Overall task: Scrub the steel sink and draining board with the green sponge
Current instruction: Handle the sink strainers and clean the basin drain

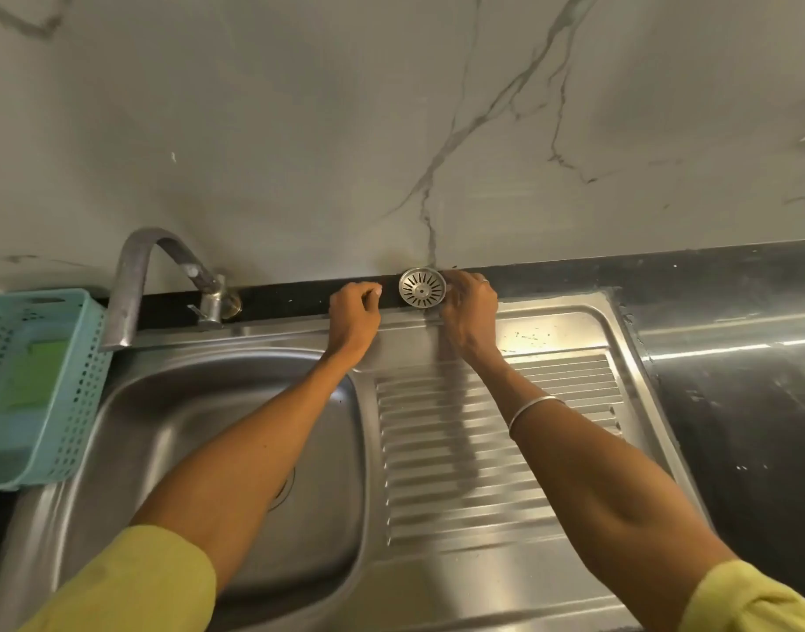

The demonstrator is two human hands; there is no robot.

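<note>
The steel sink bowl (172, 426) lies at the lower left, with the ribbed draining board (569, 380) to its right. The green sponge (36, 371) lies inside a light blue perforated basket (72, 403) at the sink's left edge. My right hand (471, 312) holds a round steel drain strainer (422, 288) upright against the wall on the black ledge behind the sink. My left hand (355, 317) rests just left of the strainer with its fingers curled and nothing in them. My forearms hide part of the bowl and board.
A curved steel tap (140, 275) rises at the back left of the bowl. A black countertop (733, 403) runs to the right of the draining board. A grey marbled wall (391, 130) stands behind.
</note>
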